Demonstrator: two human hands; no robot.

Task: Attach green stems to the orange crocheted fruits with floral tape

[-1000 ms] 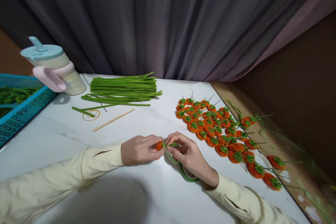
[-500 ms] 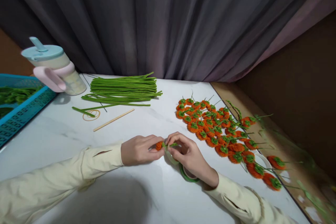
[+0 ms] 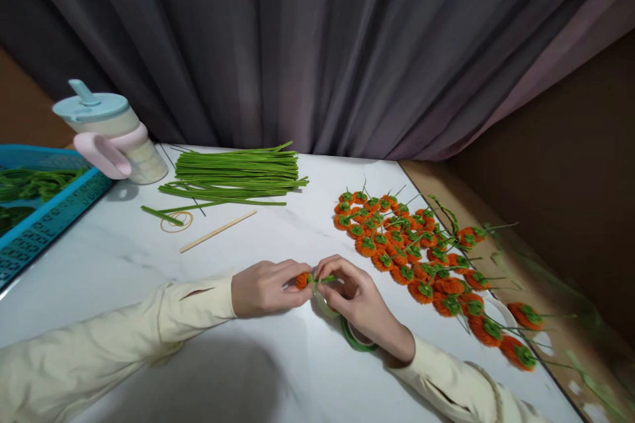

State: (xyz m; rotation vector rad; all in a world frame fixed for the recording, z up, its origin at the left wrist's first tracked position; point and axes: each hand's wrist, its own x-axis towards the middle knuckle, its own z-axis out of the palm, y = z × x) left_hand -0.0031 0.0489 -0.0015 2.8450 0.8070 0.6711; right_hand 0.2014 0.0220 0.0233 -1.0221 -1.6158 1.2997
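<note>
My left hand [image 3: 270, 287] pinches a small orange yarn persimmon [image 3: 302, 281] with a green top between thumb and fingertips. Right beside it, my right hand [image 3: 354, 297] is closed on the thin green stem [image 3: 327, 279] that runs out from the persimmon. A light strip hangs at the fingertips; whether it is tape I cannot tell. Under the right hand lies a green tape roll [image 3: 358, 338], partly covered by the palm and wrist. Several finished-looking orange persimmons [image 3: 397, 238] with green tops and wire stems lie grouped to the right of that hand.
Green fuzzy stems [image 3: 238, 168] lie in a bundle at the back. A wooden stick [image 3: 218, 231] and rubber bands [image 3: 177, 222] are in front of them. At the left stand a lidded cup [image 3: 112, 132] and a blue basket [image 3: 54, 231] with green pieces. A dark curtain [image 3: 278, 46] hangs behind.
The view has shifted slightly, so everything sits a little lower in the picture. Both hands keep nearly the same grip on the persimmon and its stem.
</note>
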